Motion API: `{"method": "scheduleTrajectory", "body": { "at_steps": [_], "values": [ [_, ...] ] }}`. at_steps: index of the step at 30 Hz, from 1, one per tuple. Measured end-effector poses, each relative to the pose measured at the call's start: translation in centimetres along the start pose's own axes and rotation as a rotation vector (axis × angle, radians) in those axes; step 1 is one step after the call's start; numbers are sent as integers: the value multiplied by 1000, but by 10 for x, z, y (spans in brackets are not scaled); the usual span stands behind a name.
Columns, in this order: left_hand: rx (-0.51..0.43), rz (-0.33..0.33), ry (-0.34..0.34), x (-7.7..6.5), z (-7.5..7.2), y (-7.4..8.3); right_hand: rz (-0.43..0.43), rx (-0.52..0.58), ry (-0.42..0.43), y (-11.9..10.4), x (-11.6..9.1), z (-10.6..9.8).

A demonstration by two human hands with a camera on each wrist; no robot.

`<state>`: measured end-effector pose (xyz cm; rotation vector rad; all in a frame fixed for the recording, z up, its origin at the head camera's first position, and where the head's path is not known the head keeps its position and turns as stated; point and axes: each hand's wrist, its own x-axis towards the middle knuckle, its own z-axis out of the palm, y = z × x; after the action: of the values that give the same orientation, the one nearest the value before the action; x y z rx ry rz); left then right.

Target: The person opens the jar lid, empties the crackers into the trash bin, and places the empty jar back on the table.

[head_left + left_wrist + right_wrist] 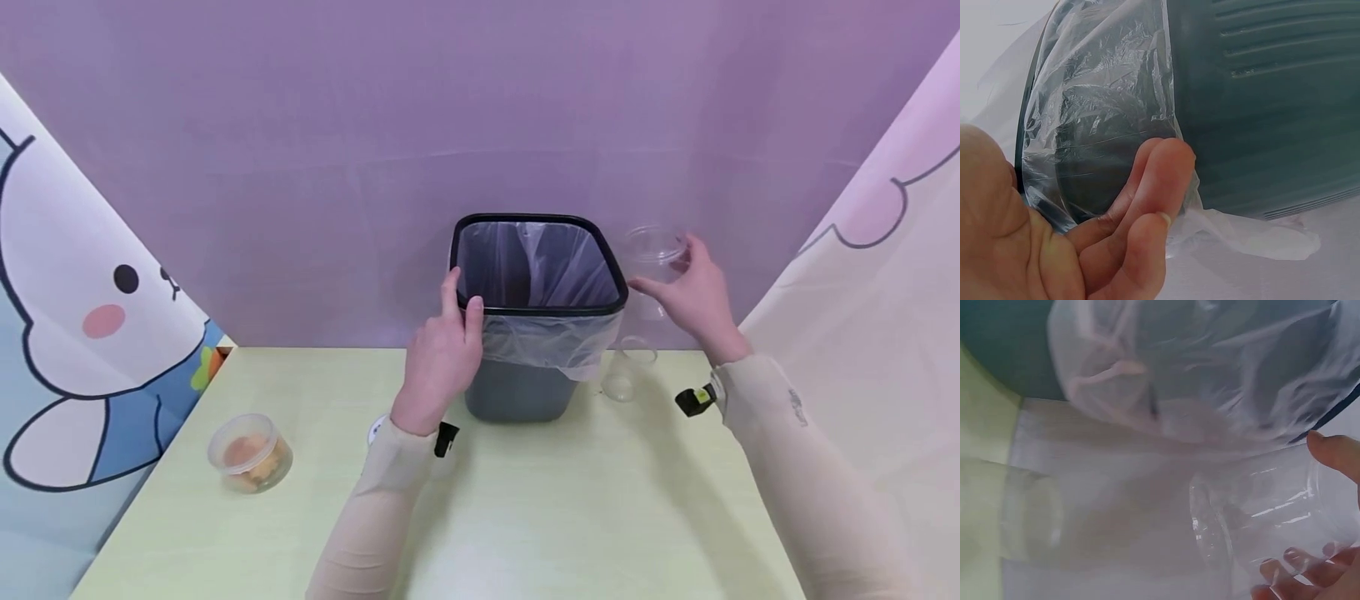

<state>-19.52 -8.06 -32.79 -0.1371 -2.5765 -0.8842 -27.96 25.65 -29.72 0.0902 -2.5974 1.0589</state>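
Observation:
A dark grey trash bin [520, 392] stands on the table, its black rim holding a clear plastic bag [551, 342] folded over the outside. My left hand [442, 354] grips the rim's near left corner. In the left wrist view, its fingers [1163, 175] curl against the bag on the outer wall. To the right of the bin, my right hand [693, 296] holds a clear plastic cup [1272, 506] in the air, thumb on one side and fingers on the other. Below it, a second clear cup [621, 379] stands on the table beside the bin.
On the left of the pale table [562, 517] is a clear tub [255, 454] with orange and yellow contents. A small white round thing [376, 427] is partly hidden by the left wrist. A purple cloth [337, 167] rises behind the table; printed cloths hang on both sides.

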Motion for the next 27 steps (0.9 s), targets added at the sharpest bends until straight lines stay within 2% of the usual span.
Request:
{"method": "scheduleTrajectory", "body": {
  "at_steps": [7, 16, 22, 27],
  "values": [
    [-15, 0, 3, -2, -1, 0, 86, 105, 31, 43, -13, 7],
    [3, 10, 19, -4, -3, 1, 202, 130, 95, 109, -37, 23],
    [-2, 3, 12, -6, -4, 2, 282, 185, 74, 142, -49, 34],
    [-3, 12, 22, -6, -4, 2, 359, 242, 46, 160, -58, 44]
  ]
}}
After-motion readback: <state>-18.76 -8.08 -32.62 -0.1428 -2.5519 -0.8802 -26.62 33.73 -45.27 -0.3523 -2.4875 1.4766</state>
